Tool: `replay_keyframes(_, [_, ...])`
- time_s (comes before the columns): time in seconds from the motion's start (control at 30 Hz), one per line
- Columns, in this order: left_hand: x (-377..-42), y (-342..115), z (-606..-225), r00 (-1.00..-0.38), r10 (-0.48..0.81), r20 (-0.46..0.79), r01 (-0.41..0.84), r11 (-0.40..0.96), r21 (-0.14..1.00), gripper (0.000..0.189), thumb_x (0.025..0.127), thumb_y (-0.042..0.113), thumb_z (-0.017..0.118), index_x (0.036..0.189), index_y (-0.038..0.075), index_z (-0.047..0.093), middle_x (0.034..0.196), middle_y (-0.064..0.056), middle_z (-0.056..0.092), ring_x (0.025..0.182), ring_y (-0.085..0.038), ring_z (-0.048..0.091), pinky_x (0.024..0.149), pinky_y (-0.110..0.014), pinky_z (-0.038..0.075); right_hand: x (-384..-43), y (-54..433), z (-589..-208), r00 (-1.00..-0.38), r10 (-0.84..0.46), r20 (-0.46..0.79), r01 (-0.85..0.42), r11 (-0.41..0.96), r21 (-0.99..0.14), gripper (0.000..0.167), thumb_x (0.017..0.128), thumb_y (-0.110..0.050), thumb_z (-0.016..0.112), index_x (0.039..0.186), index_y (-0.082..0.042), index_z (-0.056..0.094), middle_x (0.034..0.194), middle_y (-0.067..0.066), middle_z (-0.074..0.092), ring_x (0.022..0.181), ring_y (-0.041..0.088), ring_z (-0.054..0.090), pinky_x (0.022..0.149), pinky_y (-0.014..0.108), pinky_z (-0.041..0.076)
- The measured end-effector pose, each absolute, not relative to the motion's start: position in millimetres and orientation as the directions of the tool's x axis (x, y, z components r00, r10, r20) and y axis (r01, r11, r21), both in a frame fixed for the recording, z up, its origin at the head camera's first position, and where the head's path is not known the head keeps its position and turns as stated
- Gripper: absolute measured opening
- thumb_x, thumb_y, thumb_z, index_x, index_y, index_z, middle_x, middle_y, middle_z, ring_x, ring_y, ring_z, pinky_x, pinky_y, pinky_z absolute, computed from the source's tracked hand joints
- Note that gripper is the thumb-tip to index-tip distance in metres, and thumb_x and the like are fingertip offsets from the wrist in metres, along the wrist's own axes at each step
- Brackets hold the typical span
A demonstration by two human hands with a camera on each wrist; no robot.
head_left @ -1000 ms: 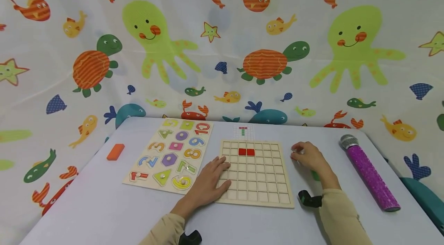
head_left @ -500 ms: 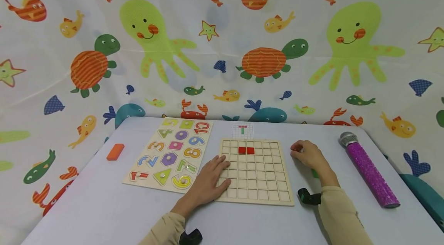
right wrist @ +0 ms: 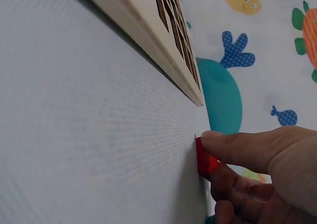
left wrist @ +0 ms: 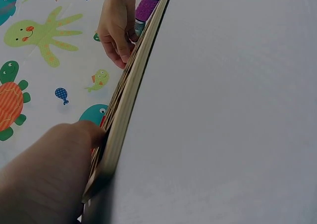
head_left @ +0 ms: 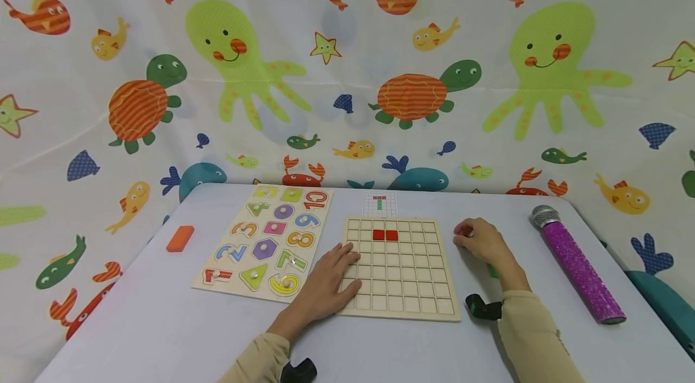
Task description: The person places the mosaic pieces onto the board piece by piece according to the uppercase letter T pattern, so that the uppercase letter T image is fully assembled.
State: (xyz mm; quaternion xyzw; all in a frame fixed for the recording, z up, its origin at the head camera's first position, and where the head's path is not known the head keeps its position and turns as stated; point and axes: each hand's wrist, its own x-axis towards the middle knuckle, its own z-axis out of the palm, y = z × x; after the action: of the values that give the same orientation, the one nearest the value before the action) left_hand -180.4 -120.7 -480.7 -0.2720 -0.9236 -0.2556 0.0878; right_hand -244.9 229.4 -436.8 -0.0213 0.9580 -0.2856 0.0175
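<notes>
My left hand (head_left: 327, 284) rests with its fingers spread on the left edge of a wooden grid board (head_left: 402, 317). Two red square tiles (head_left: 379, 235) sit side by side in an upper row of that board. To the right of the board, my right hand (head_left: 485, 245) is low over the table. In the right wrist view, its thumb and a finger pinch a red block (right wrist: 204, 157) at the tabletop; the head view hides this block behind the fingers. A green piece (head_left: 493, 271) lies partly hidden by the right wrist.
A number-and-shape puzzle board (head_left: 255, 237) lies left of the grid. Behind the grid is a small pattern card (head_left: 380, 204) with a red and green T. An orange block (head_left: 180, 238) is at far left, a purple glitter microphone (head_left: 578, 268) at right.
The right hand's thumb and fingertips have drawn closer together since a second ago. The left hand stays on the board, and the head view has shifted slightly.
</notes>
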Motion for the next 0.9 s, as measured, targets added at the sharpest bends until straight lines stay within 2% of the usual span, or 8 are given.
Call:
replay_keyframes(0.3, [-179.7,-119.8,-479.7,-0.840,0.451,0.301,0.542,0.727,0.422,0.050,0.091,0.038,0.056,0.134,0.013,0.050,0.147,-0.010,0.041,0.141,-0.030,0.031,0.114,-0.049,0.028,-247.1,228.7,-438.9,-0.999,-0.047,0.017,-0.048,0.814,-0.578,0.018,0.087,-0.015,0.063,0.100,-0.002,0.059,0.093,0.012,0.062,0.076,0.019,0.053,0.062,0.027,0.040])
replay_keyframes(0.5, [-178.8,-118.6,-480.9,-0.847,0.436,0.305,0.531,0.728,0.434,0.049,0.090,0.036,0.056,0.133,0.013,0.050,0.147,-0.010,0.042,0.141,-0.030,0.031,0.113,-0.050,0.029,-248.4,226.6,-439.2,-0.999,-0.025,0.042,-0.047,0.769,-0.637,0.024,0.089,-0.016,0.061,0.108,0.000,0.058,0.086,0.010,0.057,0.069,0.016,0.053,0.057,0.026,0.042])
replay_keyframes(0.67, [-178.1,-117.6,-481.2,-0.852,0.423,0.308,0.522,0.732,0.439,0.048,0.090,0.035,0.056,0.132,0.013,0.051,0.147,-0.009,0.042,0.141,-0.030,0.032,0.113,-0.051,0.029,-248.3,224.4,-437.5,-0.997,-0.015,0.074,-0.062,0.718,-0.693,0.024,0.093,-0.015,0.056,0.111,0.002,0.058,0.093,0.016,0.062,0.071,0.017,0.057,0.057,0.025,0.047])
replay_keyframes(0.9, [-177.7,-116.6,-480.2,-0.856,0.420,0.303,0.516,0.735,0.439,0.048,0.090,0.035,0.055,0.133,0.014,0.051,0.148,-0.009,0.041,0.141,-0.030,0.031,0.113,-0.052,0.028,-250.9,220.0,-438.9,-0.998,0.007,0.062,-0.043,0.643,-0.765,0.026,0.094,-0.015,0.054,0.114,0.002,0.057,0.107,0.022,0.063,0.084,0.023,0.062,0.064,0.021,0.050])
